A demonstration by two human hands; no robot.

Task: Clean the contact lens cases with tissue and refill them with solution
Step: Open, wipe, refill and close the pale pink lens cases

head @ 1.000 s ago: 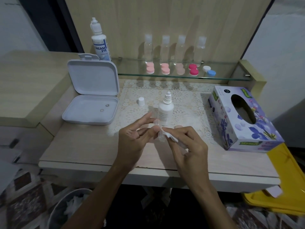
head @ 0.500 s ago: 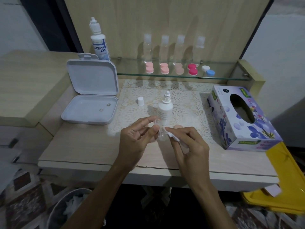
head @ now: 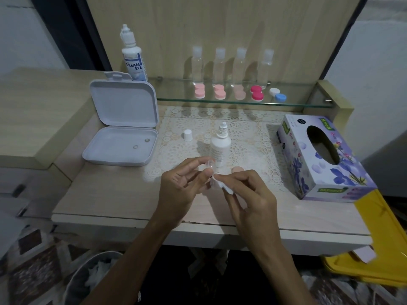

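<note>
Two hands meet above the front of the bench (head: 110,205). Left to right: a white box (head: 120,148) lies open at the left edge; the left hand (head: 182,186) pinches a clear lens case (head: 210,170) between thumb and fingertips, its other fingers loosely curled; the right hand (head: 251,199) pinches a small wad of tissue (head: 224,187) and presses it against the case. Just behind them stands the uncapped solution bottle (head: 220,146), its cap (head: 187,135) apart to its left, and a pale lid (head: 237,170) lies beside it. The tissue box (head: 319,159) sits at right. Judged step: wiping the case, refilling not begun. The next move would call for setting the tissue down, steadying the case level, and taking up the bottle.
</note>
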